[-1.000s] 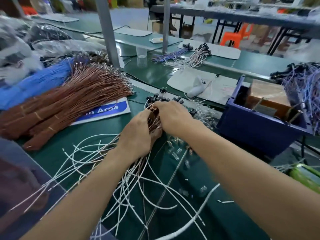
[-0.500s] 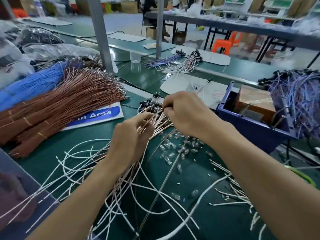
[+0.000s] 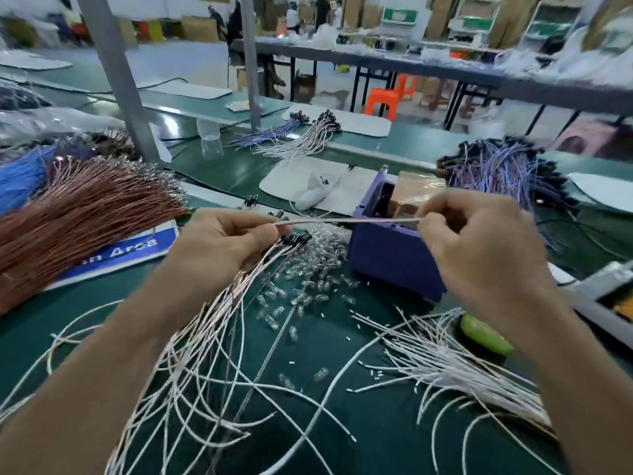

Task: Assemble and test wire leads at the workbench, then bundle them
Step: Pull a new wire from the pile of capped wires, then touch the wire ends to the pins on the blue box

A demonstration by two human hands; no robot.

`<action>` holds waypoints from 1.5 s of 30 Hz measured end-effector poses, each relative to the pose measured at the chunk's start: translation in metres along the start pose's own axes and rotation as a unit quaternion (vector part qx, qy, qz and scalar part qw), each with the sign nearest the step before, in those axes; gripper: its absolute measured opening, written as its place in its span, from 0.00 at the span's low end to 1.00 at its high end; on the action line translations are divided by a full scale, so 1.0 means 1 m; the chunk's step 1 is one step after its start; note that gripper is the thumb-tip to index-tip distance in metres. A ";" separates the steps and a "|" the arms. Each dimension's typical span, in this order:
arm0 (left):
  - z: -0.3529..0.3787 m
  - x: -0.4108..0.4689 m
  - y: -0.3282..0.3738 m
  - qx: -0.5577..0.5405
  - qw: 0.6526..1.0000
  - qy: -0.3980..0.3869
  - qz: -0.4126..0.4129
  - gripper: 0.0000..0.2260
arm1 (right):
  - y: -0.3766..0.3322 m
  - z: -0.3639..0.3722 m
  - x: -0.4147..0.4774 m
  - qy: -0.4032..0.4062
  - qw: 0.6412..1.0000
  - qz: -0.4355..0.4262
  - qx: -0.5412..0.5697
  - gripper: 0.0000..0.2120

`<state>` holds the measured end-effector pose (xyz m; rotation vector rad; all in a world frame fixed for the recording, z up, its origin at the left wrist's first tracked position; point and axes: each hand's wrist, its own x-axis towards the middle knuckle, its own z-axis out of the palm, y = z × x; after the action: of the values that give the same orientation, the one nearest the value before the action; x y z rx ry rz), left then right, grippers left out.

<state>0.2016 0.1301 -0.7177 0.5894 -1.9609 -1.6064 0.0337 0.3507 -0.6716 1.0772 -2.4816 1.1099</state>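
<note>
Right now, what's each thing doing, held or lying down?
left hand: grips the lead bundle, pinches the single wire.
right hand: pinches the single wire's other end.
single wire: stretched straight between both hands.
lead bundle: held, tails trailing on the bench.
clear bulbs: scattered loose on the bench.
blue bin: upright, open-topped.
brown wires: lying piled.

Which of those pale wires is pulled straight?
The single wire stretched between the left hand and right hand; the other wires droop or lie curled on the green mat.

green bench mat, white wire leads, copper-brown wire bundle, purple bin, orange stool
</note>
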 end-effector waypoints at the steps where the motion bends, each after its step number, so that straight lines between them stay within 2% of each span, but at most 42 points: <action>1: 0.013 0.000 0.005 0.010 1.000 -0.001 0.015 0.09 | 0.010 -0.004 -0.007 -0.029 0.999 0.018 0.011 0.04; 2: 0.024 -0.001 0.010 0.017 0.999 -0.017 0.031 0.09 | 0.020 -0.009 -0.012 -0.062 0.997 0.037 0.028 0.04; 6: 0.068 -0.003 0.028 0.089 0.983 -0.113 0.117 0.05 | 0.049 -0.037 -0.027 -0.188 0.981 0.041 0.039 0.27; 8: 0.094 -0.003 0.034 0.139 0.968 -0.146 0.148 0.04 | 0.052 -0.049 -0.035 -0.214 0.969 0.035 0.121 0.31; 11: 0.136 -0.007 0.042 0.198 0.941 -0.193 0.193 0.05 | 0.054 -0.061 -0.040 -0.195 0.964 0.041 0.178 0.22; 14: 0.164 -0.009 0.043 0.229 0.928 -0.198 0.217 0.05 | 0.065 -0.067 -0.037 -0.123 0.987 0.028 0.096 0.11; 16: 0.166 -0.005 0.035 0.233 0.932 -0.195 0.197 0.05 | 0.071 -0.074 -0.037 -0.093 0.994 0.027 0.047 0.08; 20: 0.137 0.006 0.001 0.222 0.946 -0.217 0.092 0.06 | 0.087 -0.088 -0.038 -0.097 0.993 0.054 0.040 0.09; 23: 0.091 0.007 -0.032 0.323 0.929 -0.179 0.032 0.10 | 0.092 -0.092 -0.037 -0.100 0.992 0.058 0.045 0.10; 27: 0.035 0.002 -0.059 0.421 0.900 -0.109 -0.033 0.09 | 0.091 -0.088 -0.032 -0.125 0.989 0.054 0.049 0.09; 29: 0.019 -0.001 -0.065 0.408 0.910 -0.071 -0.021 0.10 | 0.086 -0.083 -0.030 -0.146 0.986 0.049 0.067 0.08; 32: 0.015 -0.015 -0.065 0.383 0.922 -0.003 0.063 0.14 | 0.079 -0.074 -0.026 -0.174 0.979 0.043 0.097 0.08; 36: 0.048 -0.021 -0.032 0.347 0.913 -0.015 0.214 0.25 | 0.071 -0.065 -0.020 -0.197 0.973 0.035 0.115 0.11; 38: 0.068 -0.016 -0.007 0.290 0.918 -0.022 0.270 0.27 | 0.070 -0.063 -0.018 -0.199 0.973 0.028 0.111 0.11; 40: 0.087 -0.012 0.018 0.160 0.951 -0.048 0.261 0.23 | 0.069 -0.062 -0.017 -0.205 0.974 0.027 0.092 0.11; 42: 0.106 -0.006 0.037 0.051 0.968 -0.095 0.228 0.17 | 0.069 -0.062 -0.017 -0.220 0.972 0.030 0.081 0.11; 45: 0.137 0.005 0.051 0.096 0.960 -0.168 0.204 0.11 | 0.068 -0.067 -0.018 -0.242 0.966 0.026 0.088 0.11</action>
<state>0.1088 0.2394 -0.6872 -0.0364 -2.3165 -1.3279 -0.0079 0.4389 -0.6711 1.4972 -2.8282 1.2212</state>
